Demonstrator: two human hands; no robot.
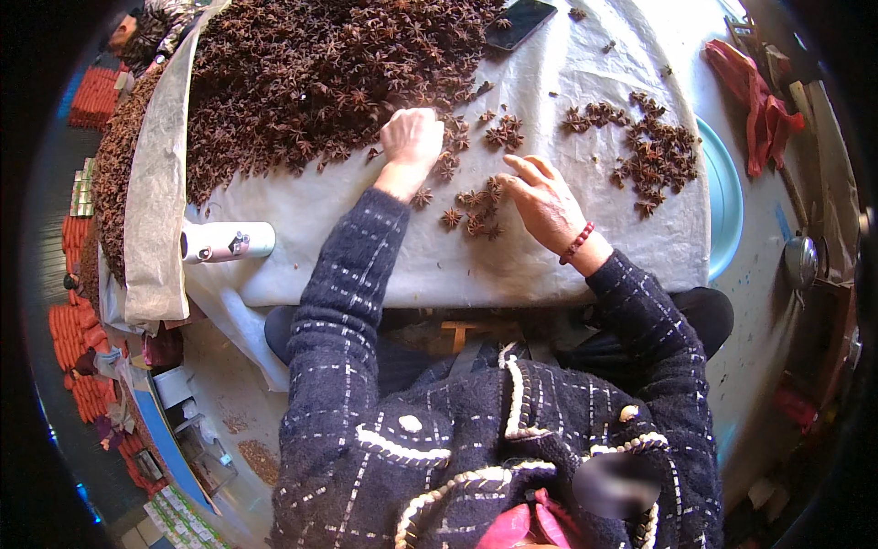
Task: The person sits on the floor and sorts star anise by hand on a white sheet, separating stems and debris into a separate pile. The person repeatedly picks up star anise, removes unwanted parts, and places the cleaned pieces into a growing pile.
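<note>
A big heap of dried star anise (329, 75) covers the far left of the cloth-covered table (309, 274). At the heap's near right edge is my left hand (413, 141), its fingers curled; whether anything is inside them is hidden. My right hand (545, 199), with a red bead bracelet, hovers or rests just right of a small group of star anise (480, 209). Its fingers are spread and bent, and nothing shows between them. Another small cluster of star anise (505, 132) lies beyond the fingertips. Farther right is a larger loose group of star anise (655, 154).
A dark phone (521, 24) lies beside the heap. At the left, a white bottle (230, 241) lies on its side by a raised cloth edge (158, 199). A turquoise basin (724, 199) sits past the table's right edge. Part of another person (147, 34) shows at upper left.
</note>
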